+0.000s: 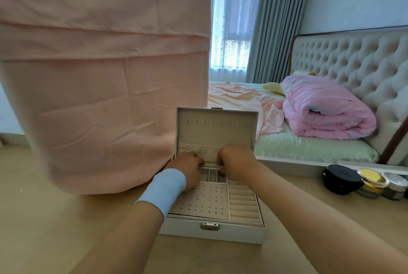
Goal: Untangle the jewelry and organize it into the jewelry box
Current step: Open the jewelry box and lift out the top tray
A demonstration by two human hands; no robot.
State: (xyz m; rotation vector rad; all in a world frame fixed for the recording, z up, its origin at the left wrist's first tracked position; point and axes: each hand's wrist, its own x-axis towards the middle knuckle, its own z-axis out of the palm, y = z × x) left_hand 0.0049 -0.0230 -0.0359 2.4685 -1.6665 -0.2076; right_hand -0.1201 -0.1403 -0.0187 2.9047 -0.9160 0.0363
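A white jewelry box (212, 232) stands open on the wooden table, its lid (217, 126) upright with a row of hooks and a pocket inside. The tray shows a dotted earring panel (205, 199), ring rolls (244, 204) and small compartments. My left hand (187, 168), with a light blue wristband, and my right hand (235, 161) both reach over the back of the tray near the lid's hinge, fingers curled downward. Whatever they hold is hidden beneath the fingers; no jewelry is visible.
A pink cloth (103, 79) hangs down to the table just left of the box. A mirror (309, 52) behind reflects a bed and window. A black jar (342, 178), a gold-lidded jar (372, 182) and a silver jar (396, 188) stand at the right.
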